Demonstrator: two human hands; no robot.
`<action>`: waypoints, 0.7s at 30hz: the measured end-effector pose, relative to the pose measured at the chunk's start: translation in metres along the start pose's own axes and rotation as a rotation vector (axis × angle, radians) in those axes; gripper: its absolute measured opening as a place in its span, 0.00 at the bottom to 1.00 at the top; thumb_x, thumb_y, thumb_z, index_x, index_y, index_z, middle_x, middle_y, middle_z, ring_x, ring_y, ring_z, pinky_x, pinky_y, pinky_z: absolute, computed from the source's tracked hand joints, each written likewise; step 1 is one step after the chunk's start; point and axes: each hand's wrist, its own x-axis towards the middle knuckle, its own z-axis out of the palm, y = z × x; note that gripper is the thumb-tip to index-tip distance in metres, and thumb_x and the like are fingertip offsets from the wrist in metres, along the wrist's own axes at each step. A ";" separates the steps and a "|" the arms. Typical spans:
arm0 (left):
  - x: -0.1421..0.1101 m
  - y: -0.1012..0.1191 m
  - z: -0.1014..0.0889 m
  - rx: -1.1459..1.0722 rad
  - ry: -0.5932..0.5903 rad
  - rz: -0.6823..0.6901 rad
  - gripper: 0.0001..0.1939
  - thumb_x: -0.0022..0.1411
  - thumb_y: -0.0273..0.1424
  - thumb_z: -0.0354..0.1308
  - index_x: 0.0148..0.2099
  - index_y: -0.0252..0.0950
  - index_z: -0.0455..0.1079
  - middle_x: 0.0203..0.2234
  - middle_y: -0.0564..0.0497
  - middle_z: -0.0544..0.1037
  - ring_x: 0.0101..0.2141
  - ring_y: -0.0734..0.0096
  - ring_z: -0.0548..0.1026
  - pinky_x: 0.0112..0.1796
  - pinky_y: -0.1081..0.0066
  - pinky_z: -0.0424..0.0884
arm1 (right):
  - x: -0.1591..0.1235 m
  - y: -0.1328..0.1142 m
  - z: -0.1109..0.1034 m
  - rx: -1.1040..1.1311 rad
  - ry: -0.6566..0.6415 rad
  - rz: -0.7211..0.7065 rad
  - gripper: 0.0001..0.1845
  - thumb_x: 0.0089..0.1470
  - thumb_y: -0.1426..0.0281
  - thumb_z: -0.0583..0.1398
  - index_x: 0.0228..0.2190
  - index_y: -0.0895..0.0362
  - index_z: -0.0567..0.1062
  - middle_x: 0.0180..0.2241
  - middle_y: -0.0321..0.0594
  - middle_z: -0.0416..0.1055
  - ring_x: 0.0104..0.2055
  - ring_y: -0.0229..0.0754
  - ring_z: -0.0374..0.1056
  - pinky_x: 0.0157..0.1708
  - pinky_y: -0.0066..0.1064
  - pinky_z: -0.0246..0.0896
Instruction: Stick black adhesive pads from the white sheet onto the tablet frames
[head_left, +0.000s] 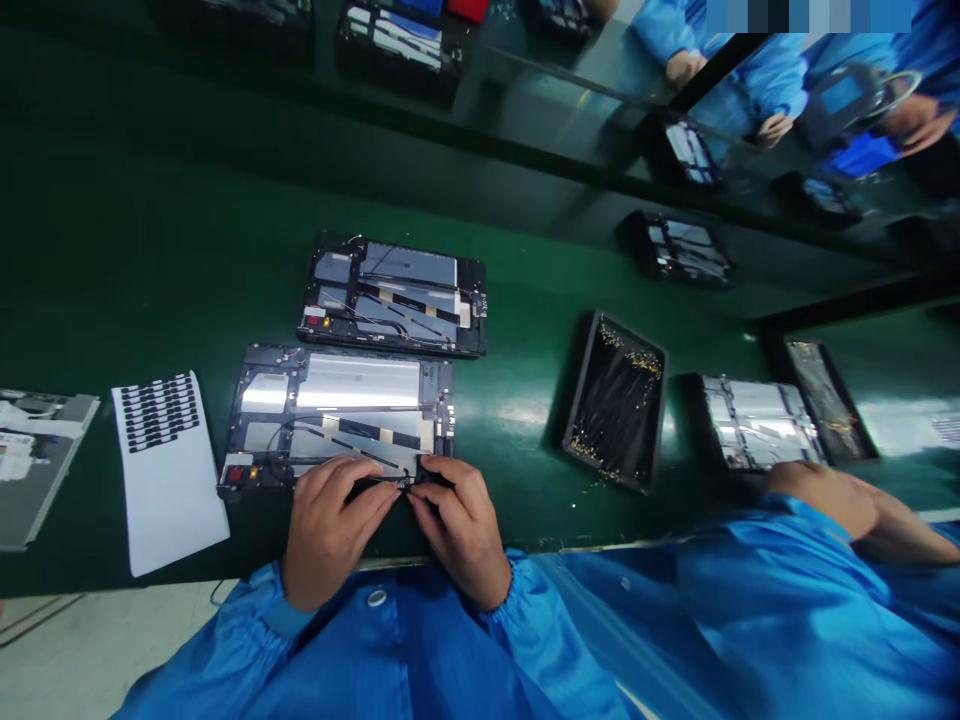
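An opened tablet chassis (337,410) with silver shielding and black cables lies on the green belt close to me. My left hand (326,530) rests on its near edge, fingers curled and pressing down on a black cable. My right hand (461,525) sits beside it, fingertips pinched on a small dark part at the chassis's near right edge; I cannot make out what the part is. Both hands nearly touch each other there. Blue sleeves cover my wrists.
A second open chassis (394,295) lies just behind. A white sheet of black stickers (165,470) is at left, beside a grey tray (34,460). A black tray of thin cables (615,400) stands at right. A co-worker's hand (832,495) works on another chassis (757,420).
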 end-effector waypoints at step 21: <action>0.002 0.001 -0.001 0.032 -0.020 -0.021 0.04 0.67 0.28 0.60 0.42 0.42 0.75 0.42 0.50 0.80 0.46 0.61 0.76 0.46 0.61 0.67 | 0.001 -0.010 0.006 -0.025 0.048 0.067 0.12 0.62 0.79 0.59 0.45 0.55 0.73 0.50 0.48 0.73 0.55 0.47 0.70 0.52 0.45 0.73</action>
